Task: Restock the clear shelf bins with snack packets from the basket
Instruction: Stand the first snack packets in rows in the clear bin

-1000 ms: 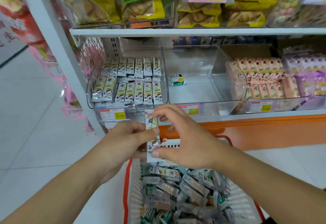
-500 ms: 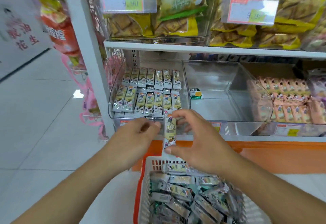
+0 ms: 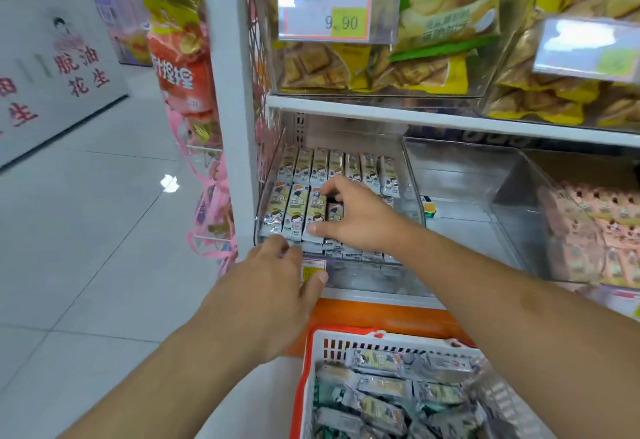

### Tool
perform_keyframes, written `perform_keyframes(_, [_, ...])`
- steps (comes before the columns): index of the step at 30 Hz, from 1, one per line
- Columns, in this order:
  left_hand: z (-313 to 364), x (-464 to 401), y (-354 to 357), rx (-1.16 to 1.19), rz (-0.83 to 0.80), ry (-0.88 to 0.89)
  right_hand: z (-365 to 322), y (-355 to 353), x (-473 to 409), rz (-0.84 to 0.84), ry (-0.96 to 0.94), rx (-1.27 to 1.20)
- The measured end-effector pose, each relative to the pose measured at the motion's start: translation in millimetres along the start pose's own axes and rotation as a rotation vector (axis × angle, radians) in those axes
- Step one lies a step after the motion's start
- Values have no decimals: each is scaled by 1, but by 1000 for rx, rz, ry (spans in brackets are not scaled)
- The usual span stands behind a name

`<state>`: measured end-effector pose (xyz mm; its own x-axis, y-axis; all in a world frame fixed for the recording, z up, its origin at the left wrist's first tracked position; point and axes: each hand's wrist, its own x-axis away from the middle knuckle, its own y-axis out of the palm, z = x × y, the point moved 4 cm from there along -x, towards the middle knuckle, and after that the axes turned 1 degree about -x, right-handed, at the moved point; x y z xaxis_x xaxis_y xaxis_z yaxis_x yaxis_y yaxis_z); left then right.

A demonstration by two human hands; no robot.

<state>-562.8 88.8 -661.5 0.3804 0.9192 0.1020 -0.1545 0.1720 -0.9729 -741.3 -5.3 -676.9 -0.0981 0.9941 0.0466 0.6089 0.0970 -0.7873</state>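
The left clear bin (image 3: 363, 274) on the lower shelf holds two rows of silver-and-yellow snack packets (image 3: 325, 166). My right hand (image 3: 356, 219) reaches inside it and pinches one snack packet (image 3: 317, 212) lengthwise between thumb and fingertips, down in the front row. My left hand (image 3: 277, 286) hovers with relaxed fingers at the bin's front wall, over the price tag, and holds nothing. Below, the white basket with an orange rim (image 3: 341, 343) is heaped with more of the same packets (image 3: 381, 399).
The middle clear bin (image 3: 460, 231) holds a single green packet (image 3: 427, 208). A bin of pink packets (image 3: 595, 227) stands to the right. Bins of yellow biscuit bags (image 3: 346, 68) sit on the upper shelf. A white shelf post (image 3: 232, 109) stands at left, with tiled floor beyond.
My right hand has carried the packet from above the basket into the left bin's front row. My left hand let go of it and trails at the bin's front. The view moved closer.
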Motion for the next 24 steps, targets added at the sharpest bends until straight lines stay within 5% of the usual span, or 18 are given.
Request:
perform_keyframes(15, [18, 9, -5, 110, 94, 137, 3, -14, 53, 128, -109, -48])
perform_keyframes(20, [24, 9, 37, 56, -166, 168, 22, -14, 132, 215, -173, -146])
perform_keyframes(24, [27, 26, 110, -175, -466, 133, 97, 51, 185, -146, 104, -45])
